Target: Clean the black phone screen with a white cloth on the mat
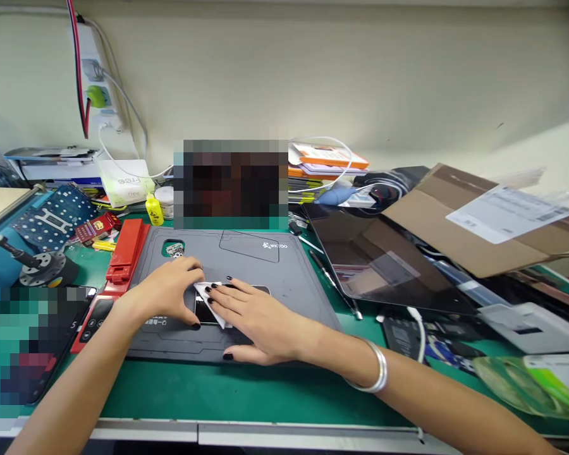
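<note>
Black, probably slippery and fragile, our phone [203, 311] lies mid-frame, best gripped by its edges; our left hand [169, 288] arches, spread, at its left end, our right hand [258, 319] presses white cloth [219, 316] flat

I see a phone [202, 312] on the mat [303, 297], a cloth [218, 316] on top. Behind the mat is a bottle [154, 211], right of the mat a screen [389, 259], left of the mat another phone [70, 328].
</note>
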Motion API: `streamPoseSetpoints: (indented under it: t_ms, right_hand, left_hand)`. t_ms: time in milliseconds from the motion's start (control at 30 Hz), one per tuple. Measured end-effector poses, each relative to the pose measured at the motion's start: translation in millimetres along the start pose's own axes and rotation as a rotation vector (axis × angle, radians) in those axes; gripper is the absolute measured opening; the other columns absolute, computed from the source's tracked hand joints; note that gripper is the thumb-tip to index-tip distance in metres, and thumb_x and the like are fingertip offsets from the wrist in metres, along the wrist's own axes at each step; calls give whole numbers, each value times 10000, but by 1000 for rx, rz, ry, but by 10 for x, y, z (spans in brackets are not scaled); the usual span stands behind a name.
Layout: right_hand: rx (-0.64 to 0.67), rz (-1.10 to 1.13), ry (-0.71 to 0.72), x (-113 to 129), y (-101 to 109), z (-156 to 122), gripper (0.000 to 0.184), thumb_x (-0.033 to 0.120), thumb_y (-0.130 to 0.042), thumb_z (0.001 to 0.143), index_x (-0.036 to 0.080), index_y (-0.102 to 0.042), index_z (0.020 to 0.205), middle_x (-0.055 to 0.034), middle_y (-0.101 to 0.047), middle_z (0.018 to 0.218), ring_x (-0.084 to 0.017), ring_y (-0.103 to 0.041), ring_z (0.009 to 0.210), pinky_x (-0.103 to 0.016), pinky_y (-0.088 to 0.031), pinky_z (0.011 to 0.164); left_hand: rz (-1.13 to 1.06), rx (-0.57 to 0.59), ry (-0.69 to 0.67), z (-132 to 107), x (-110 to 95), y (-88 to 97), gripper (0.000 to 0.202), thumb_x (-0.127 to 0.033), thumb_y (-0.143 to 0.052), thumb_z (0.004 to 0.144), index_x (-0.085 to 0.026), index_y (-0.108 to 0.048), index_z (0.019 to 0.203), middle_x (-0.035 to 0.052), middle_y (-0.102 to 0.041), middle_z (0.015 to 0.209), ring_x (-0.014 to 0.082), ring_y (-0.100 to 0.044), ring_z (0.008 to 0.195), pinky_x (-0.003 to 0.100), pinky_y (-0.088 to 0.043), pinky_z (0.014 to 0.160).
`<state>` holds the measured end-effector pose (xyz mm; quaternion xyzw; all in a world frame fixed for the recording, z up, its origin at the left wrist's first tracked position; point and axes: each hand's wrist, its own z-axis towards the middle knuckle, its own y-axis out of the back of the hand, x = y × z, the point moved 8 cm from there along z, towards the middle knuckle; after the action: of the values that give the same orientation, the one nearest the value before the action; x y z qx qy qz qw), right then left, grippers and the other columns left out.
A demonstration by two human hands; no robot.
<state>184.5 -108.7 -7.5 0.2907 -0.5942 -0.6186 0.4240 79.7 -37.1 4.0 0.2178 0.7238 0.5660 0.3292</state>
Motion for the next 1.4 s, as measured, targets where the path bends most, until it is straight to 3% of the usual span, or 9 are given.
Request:
streamPoseSetpoints:
  t_ms: [233,400,567,700,867,1000,1200,1300,1400]
  right_hand:
    - [77,108,89,93,-80,41,729,567,-483,946,48,-424,1453,-194,-398,1539,-298,-307,1461,-520,-156,1216]
    - [97,85,-56,-27,-97,38,785,591,-460,940,14,-396,1468,-233,-331,1558,-352,-281,1465,-558,-99,1213]
    - [129,129,31,123,-91,28,806,630,-445,938,36,-388,1480,-207,-338,1563,-316,-268,1476,-497,-69,1229]
    - [108,90,-73,23,-94,36,820,612,-468,926,4,-390,1470,-243,-303,1567,-357,-253,1475,-550,-74,1217]
    - [133,157,7,81,-116,25,857,651,-454,917,16,-369,1486,-223,-306,1572,-331,-248,1481,-525,-68,1227]
    - [125,128,-76,6,-104,23,844,618,-507,902,14,-382,1479,-240,-297,1570,-349,-242,1480,-562,-64,1217]
    - [122,159,-12,56,-127,25,828,623,-476,919,35,-366,1492,-220,-302,1576,-317,-238,1487,-534,-57,1223]
    - [104,137,-56,14,-118,25,847,620,-500,904,14,-374,1482,-235,-296,1573,-342,-241,1482,-557,-58,1217]
    - [116,156,10,79,-122,25,864,657,-466,905,19,-380,1481,-217,-311,1571,-330,-250,1480,-534,-60,1224]
  left_hand:
    - [14,5,-3,3,-31,15,516,-325,-849,595,-167,-630,1034,133,-560,1289,317,-557,1177,411,-458,1013]
    - [9,-14,-7,7,-22,15,615,-380,-859,590,-160,-617,1112,145,-549,1311,335,-548,1201,422,-468,1008]
    - [17,6,5,12,-32,9,677,-336,-857,584,-155,-594,1180,139,-551,1301,328,-550,1191,428,-465,1018]
    - [9,9,14,22,-24,1,799,-398,-891,556,-139,-564,1237,148,-540,1315,337,-527,1215,444,-453,1037]
    - [1,8,-9,33,-17,-19,728,-358,-867,580,-150,-574,1213,145,-541,1313,335,-531,1211,440,-461,1023]
    - [-29,3,-12,32,-4,-21,782,-433,-877,564,-151,-566,1224,146,-547,1308,341,-534,1210,441,-461,1019]
    - [-89,7,35,-31,75,14,851,-512,-831,596,-182,-502,1308,139,-577,1343,343,-555,1222,410,-465,994]
    - [-138,9,70,-38,138,46,542,-510,-668,793,-212,-548,1229,93,-647,1265,298,-620,1141,366,-487,921]
    - [-97,2,76,-6,164,68,267,-291,-452,922,-206,-612,1118,57,-709,1103,246,-660,1044,339,-481,892]
